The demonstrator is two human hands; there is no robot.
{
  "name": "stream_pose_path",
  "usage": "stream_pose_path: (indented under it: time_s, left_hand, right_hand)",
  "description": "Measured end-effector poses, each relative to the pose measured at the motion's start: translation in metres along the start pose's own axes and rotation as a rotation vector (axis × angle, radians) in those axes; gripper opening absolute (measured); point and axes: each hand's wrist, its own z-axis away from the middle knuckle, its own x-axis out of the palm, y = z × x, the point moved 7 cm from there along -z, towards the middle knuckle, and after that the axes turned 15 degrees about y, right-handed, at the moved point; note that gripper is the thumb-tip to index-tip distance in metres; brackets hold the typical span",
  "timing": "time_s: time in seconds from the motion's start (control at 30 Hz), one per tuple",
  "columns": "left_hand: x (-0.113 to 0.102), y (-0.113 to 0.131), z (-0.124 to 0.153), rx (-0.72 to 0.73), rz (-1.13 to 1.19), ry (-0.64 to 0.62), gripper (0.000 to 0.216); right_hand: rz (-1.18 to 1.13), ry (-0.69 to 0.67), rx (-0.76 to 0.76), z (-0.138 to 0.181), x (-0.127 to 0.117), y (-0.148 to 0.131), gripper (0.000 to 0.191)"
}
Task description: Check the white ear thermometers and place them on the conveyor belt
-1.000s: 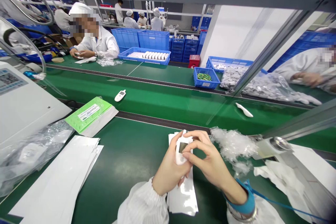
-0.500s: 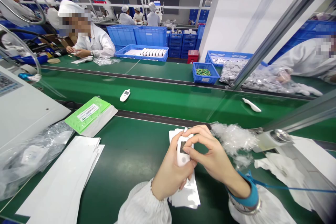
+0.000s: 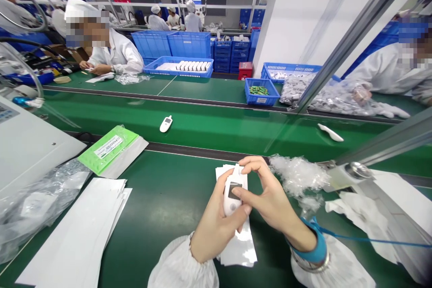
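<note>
Shifted since prior view: white handheld thermometer (image 3: 231, 204) tilted slightly, display more exposed, held above paper slips (image 3: 248, 252) at near-centre of green bench (image 3: 151, 220). L hand (image 3: 216, 220) clamped round body; R hand (image 3: 270, 200) pinching from right, fingertips together on display edge. Step approx: hand check of unit. Next: steady hold, display up. Plastic film wad (image 3: 297, 175) just right.

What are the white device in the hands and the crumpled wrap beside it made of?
The white device looks like moulded plastic with a smooth, slightly glossy finish, going by its seamless curves and soft highlights; its display window is dark and could be plastic or glass. The wrap looks like thin clear plastic film, crinkled and translucent.
</note>
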Motion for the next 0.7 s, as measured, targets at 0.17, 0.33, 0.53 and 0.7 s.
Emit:
stream_pose_path:
  time_s: [0.17, 0.33, 0.53, 0.7]
  left_hand:
    - [0.001, -0.001, 0.002, -0.004, 0.1, -0.005, 0.057]
    - [-0.001, -0.006, 0.005, -0.021, 0.06, 0.003, 0.062]
    - [-0.001, -0.006, 0.007, -0.022, -0.005, 0.011, 0.059]
    - [-0.007, -0.006, 0.001, 0.031, 0.056, 0.068, 0.058]
  right_hand:
    - [-0.171, 0.066, 0.16, -0.005, 0.0, 0.011, 0.015]
    - [-0.173, -0.153, 0.293, 0.0, 0.018, 0.009, 0.046]
    - [-0.118, -0.085, 0.245, -0.007, 0.016, 0.008, 0.016]
    - [-0.242, -0.023, 0.341, -0.003, 0.013, 0.024, 0.031]
